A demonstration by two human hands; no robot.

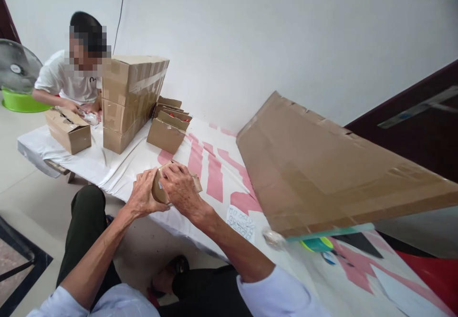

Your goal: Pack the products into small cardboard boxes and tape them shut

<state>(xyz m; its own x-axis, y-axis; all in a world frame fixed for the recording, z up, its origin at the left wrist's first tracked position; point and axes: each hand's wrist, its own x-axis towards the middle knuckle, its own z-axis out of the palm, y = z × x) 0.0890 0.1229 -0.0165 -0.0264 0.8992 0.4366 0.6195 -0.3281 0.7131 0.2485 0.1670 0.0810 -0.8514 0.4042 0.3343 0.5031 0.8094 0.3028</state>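
Note:
A small brown cardboard box (160,190) is between my two hands at the near edge of the table. My left hand (145,193) wraps round its left side, fingers over the top edge and thumb below. Across its upper face lies my right hand (181,188), with bent fingers pressed on the cardboard near the top. A flap of the box (197,183) sticks out to the right, beyond my right hand. Much of the box is hidden behind my fingers.
Stacked cardboard boxes (119,102) stand ahead, with open boxes (166,133) beside them. A large cardboard sheet (322,174) leans on the right. A person (67,78) sits across by a long box (69,131). A printed sheet (240,222) and tape roll (275,237) lie at right.

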